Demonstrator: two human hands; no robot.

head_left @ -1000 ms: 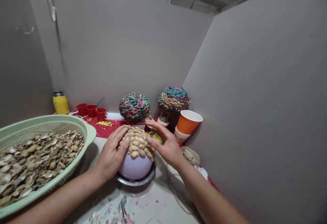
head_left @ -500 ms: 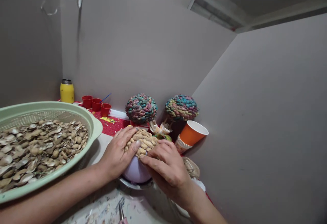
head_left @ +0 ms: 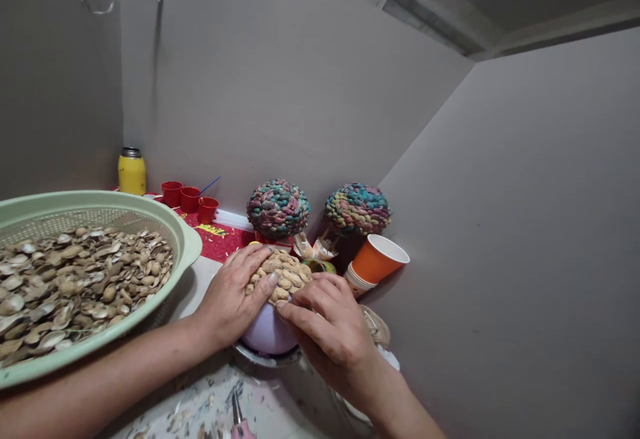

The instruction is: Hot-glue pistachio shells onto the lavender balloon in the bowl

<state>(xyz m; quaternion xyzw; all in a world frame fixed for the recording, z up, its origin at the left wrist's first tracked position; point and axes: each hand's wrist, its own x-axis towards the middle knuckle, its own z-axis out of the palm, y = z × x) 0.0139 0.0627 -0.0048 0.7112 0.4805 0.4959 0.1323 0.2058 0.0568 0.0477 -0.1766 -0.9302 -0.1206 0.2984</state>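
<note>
A lilac ball (head_left: 267, 331) sits in a shallow metal dish (head_left: 260, 357) near the table's front. Tan nut shells (head_left: 283, 273) cover its top. My left hand (head_left: 231, 297) lies flat on the ball's left side, fingers stretched over the shells. On the near right side rests my right hand (head_left: 327, 329), with fingers curled and fingertips pressed at the lower edge of the shell patch. Neither hand holds anything I can make out.
A green basket (head_left: 187, 252) full of loose shells fills the left. Two painted shell balls (head_left: 278, 208) (head_left: 357, 209) stand at the back, stacked orange paper cups (head_left: 375, 262) to their right, red cups (head_left: 190, 199) and a yellow jar (head_left: 132, 171) far left. Grey partitions close in around.
My right hand came from the ball's far right side to its near side and now presses the lower shell edge. The left hand stayed put. The view shifted slightly.
</note>
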